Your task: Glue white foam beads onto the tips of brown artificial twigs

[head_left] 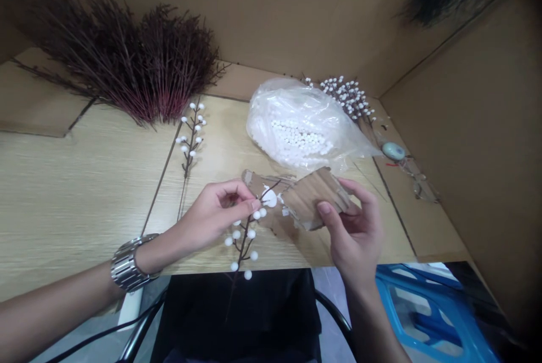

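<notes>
My left hand [226,205], with a metal watch on its wrist, pinches a brown twig [243,243] bearing several white berries. The twig hangs down past the table's front edge, and its upper tip lies over a white blob [270,197]. In my right hand [355,222] is a torn piece of cardboard [315,198], held between thumb and fingers, with white residue on its left edge. Another strip of cardboard [254,181] lies on the table behind the twig. A clear plastic bag [305,123] with many white beads sits just beyond the hands.
Bare dark red twigs [165,64] are heaped at the back left. One berried twig [193,137] lies near them. Finished-looking berried twigs [347,95] are behind the bag. A pale green oval object [393,151] lies right. Cardboard walls surround the table; a blue stool [427,318] stands below.
</notes>
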### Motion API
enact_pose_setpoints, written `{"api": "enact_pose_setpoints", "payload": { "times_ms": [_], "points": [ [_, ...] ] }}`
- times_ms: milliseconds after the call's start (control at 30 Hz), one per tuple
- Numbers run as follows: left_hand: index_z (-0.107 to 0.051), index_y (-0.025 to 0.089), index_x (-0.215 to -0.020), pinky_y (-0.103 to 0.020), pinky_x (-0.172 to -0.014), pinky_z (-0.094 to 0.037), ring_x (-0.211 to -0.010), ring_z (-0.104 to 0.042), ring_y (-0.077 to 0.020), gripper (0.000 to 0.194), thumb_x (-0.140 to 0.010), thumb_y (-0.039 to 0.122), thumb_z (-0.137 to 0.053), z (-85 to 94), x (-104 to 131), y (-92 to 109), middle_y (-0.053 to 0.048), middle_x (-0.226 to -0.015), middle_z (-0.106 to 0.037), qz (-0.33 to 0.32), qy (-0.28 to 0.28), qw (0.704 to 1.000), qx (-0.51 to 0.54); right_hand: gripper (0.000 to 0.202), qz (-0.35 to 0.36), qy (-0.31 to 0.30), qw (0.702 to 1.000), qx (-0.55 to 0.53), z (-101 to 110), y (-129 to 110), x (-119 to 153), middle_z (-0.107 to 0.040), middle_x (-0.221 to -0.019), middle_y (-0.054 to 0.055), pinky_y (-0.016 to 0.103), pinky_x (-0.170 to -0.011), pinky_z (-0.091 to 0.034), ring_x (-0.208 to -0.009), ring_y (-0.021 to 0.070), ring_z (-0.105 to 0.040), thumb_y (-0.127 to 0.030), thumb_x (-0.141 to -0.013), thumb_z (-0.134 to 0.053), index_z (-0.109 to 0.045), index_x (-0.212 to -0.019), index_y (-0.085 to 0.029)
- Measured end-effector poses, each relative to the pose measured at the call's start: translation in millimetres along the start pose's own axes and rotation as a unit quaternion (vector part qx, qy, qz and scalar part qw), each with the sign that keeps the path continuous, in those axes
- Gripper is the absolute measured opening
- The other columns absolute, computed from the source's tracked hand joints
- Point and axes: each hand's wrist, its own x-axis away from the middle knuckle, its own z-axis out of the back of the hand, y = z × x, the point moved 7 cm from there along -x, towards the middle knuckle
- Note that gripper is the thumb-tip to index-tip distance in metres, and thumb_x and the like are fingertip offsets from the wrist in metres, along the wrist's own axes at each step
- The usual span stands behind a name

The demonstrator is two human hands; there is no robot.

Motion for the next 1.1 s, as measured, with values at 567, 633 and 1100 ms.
{"api": "enact_pose_setpoints", "payload": {
  "times_ms": [567, 633, 1100],
  "points": [
    [-0.066, 0.019, -0.073, -0.027, -0.067, -0.045, -0.071, -0.059, -0.0145, 0.017, -0.087, 0.027, -0.073, 0.5, -2, 5, 0.002, -0.073, -0.064, -0.027, 0.009, 0.999, -0.025, 0.048, -0.019, -0.093, 0.959, 0.268, 20, 49, 12, -0.066, -0.105, 0.008, 0.040, -0.072, -0.054, -0.083, 0.0225, -0.061, -0.042, -0.090, -0.067, -0.060, -0.133, -0.023],
    [-0.066, 0.019, -0.074, -0.026, -0.066, -0.045, -0.071, -0.058, -0.0143, 0.017, -0.088, 0.026, -0.072, 0.6, -1, 5, 0.002, -0.074, -0.064, -0.029, 0.009, 0.999, -0.031, 0.054, 0.037, -0.078, 0.946, 0.311, 22, 35, 12, -0.058, -0.127, 0.014, 0.045, -0.084, -0.053, -0.100, 0.0259, -0.060, -0.040, -0.092, -0.066, -0.052, -0.141, -0.023],
    [-0.065, 0.019, -0.074, -0.027, -0.068, -0.044, -0.072, -0.057, -0.0147, 0.018, -0.089, 0.027, -0.070, -0.2, 0, 4, 0.002, -0.074, -0.062, -0.036, 0.001, 0.999, -0.041, 0.026, 0.061, -0.290, 0.834, 0.465, -58, 30, -155, -0.073, -0.105, 0.013, 0.034, -0.084, -0.046, -0.092, 0.0238, -0.065, -0.022, -0.093, -0.058, -0.069, -0.116, -0.015]
  ]
}}
